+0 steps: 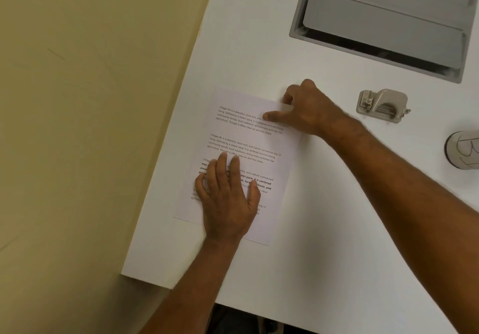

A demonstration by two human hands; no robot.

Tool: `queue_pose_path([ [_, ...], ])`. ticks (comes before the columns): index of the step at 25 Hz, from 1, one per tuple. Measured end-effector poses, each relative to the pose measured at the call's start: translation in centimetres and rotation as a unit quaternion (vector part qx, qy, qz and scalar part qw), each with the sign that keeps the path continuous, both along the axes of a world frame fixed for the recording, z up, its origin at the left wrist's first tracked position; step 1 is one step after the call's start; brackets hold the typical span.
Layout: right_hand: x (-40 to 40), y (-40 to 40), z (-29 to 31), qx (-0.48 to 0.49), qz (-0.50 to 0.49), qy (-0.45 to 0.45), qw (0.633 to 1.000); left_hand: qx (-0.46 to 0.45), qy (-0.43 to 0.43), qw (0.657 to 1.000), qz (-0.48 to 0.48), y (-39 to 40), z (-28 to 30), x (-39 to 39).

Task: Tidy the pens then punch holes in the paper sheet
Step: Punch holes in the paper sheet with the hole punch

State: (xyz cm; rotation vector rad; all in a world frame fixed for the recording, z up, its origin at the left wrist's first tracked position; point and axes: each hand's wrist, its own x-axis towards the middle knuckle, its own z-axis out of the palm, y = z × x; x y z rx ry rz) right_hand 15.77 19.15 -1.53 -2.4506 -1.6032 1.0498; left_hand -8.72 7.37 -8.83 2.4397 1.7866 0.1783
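Observation:
A printed paper sheet point(241, 149) lies flat near the left edge of the white table point(324, 230). My left hand point(228, 199) rests palm down on the sheet's lower part, fingers spread. My right hand point(308, 111) pinches the sheet's upper right corner, thumb on top of the text and fingers curled at the edge. A beige hole punch point(382, 104) stands on the table to the right of my right hand, apart from the paper. No pens are visible.
A grey cable-tray flap point(383, 25) is set into the table at the upper right. A round pale cup or holder point(464, 149) is cut off at the right edge. The table's left edge and near corner border a yellowish floor point(77, 126).

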Motion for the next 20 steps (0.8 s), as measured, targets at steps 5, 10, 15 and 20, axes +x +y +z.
queue_pose_path([
  [5, 0.9, 0.2, 0.4, -0.009, -0.032, 0.097, 0.995, 0.002, -0.003, 1.000, -0.002, 0.0, -0.2, -0.1],
  [10, 1.7, -1.2, 0.5, -0.014, -0.065, 0.183, 0.981, -0.012, -0.012, 1.000, -0.010, 0.1, 0.2, -0.1],
  [15, 3.3, -5.7, -0.4, 0.018, -0.167, 0.277, 0.946, -0.026, -0.033, 0.999, -0.022, 0.5, 1.4, -0.5],
  [20, 5.1, -14.0, -1.6, 0.050, -0.315, 0.351, 0.880, -0.074, -0.116, 0.990, 0.042, 0.7, 3.2, 0.4],
])
